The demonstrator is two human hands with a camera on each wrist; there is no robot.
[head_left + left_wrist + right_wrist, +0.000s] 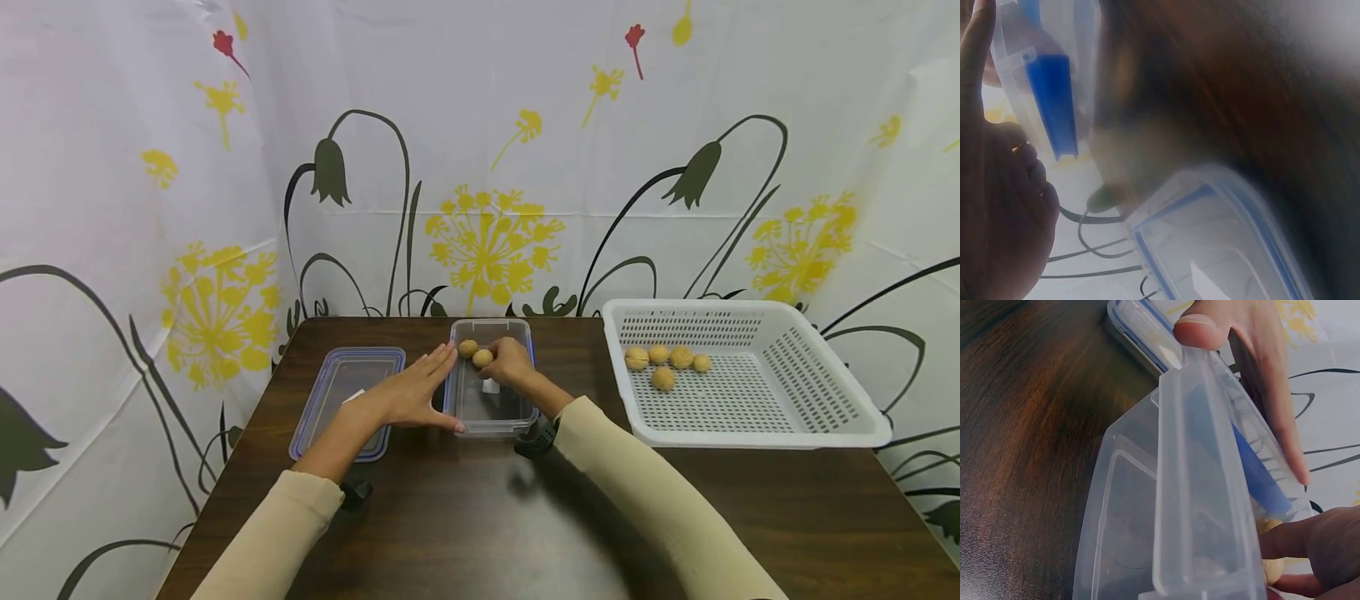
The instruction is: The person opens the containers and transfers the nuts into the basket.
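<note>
At the left of the dark wooden tabletop lies a clear lid with a blue seal, its near end partly hidden behind the left hand; the left wrist view is too blurred to add much. That hand is flat, fingers straight, pressed against the left wall of a clear plastic container just beside the lid. Inside the container, at its far end, one walnut lies loose, and the right hand reaches in with curled fingers pinching a second walnut, tan and round, partly covered by the fingertips. At the right, well apart, a white perforated basket holds five more walnuts.
</note>
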